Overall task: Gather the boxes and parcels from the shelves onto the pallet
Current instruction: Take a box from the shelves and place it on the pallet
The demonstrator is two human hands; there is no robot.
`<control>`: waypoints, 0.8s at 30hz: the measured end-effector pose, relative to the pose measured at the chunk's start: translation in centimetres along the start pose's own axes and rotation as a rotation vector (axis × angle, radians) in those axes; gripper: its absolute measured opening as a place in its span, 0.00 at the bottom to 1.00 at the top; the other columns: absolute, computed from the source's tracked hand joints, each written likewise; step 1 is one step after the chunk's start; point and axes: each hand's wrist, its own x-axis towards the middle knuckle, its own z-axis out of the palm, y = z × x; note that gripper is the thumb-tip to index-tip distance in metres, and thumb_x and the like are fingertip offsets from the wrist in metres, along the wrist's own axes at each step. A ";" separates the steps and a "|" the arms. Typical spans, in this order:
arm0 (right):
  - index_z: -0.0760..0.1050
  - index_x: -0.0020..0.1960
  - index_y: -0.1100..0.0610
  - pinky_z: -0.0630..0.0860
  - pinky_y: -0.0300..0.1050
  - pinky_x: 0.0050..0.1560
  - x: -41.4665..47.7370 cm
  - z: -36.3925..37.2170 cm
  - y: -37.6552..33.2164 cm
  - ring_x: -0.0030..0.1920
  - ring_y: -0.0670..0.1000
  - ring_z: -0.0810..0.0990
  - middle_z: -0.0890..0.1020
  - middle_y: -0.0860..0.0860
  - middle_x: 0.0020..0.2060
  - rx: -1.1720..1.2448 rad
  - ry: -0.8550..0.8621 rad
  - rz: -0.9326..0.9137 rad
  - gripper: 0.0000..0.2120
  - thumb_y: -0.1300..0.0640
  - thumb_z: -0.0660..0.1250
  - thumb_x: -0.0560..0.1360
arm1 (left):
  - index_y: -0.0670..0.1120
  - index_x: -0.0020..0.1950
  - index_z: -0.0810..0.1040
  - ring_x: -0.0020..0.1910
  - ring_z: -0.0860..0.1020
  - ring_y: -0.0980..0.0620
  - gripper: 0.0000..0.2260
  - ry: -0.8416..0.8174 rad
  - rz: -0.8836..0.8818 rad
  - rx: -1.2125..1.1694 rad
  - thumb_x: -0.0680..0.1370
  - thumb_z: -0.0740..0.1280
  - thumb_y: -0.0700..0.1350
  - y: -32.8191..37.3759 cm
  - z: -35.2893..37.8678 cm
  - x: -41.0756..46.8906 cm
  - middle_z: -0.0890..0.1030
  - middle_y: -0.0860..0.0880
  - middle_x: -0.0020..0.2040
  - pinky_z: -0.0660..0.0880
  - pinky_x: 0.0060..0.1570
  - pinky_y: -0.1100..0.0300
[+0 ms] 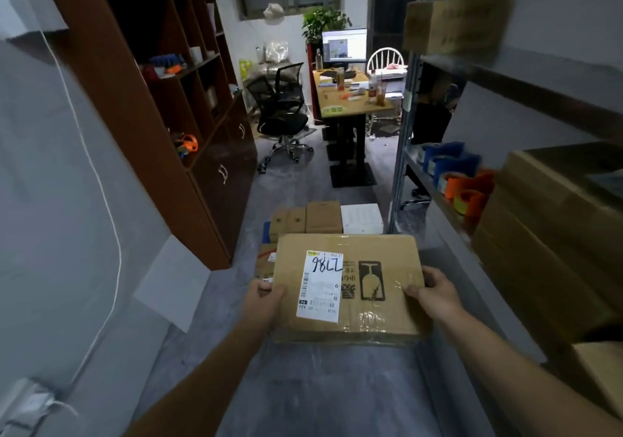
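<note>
Cardboard box (350,288), flat, taped, between left hand (264,296) and right hand (435,293)

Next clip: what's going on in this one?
A person holds a taped cardboard box with both hands, the left hand gripping its left edge and the right hand its right edge. The box carries a white shipping label and is held above the floor. Just ahead, smaller boxes sit grouped on the floor. More cartons remain on the metal shelf to the right.
</note>
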 end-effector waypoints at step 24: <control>0.73 0.63 0.58 0.76 0.55 0.55 40.1 8.5 -1.6 0.55 0.62 0.79 0.80 0.55 0.51 -0.300 0.202 0.051 0.18 0.65 0.68 0.75 | 0.44 0.50 0.74 0.46 0.78 0.51 0.05 -0.282 -0.166 0.085 0.79 0.66 0.45 1.7 20.7 41.4 0.80 0.44 0.52 0.74 0.42 0.58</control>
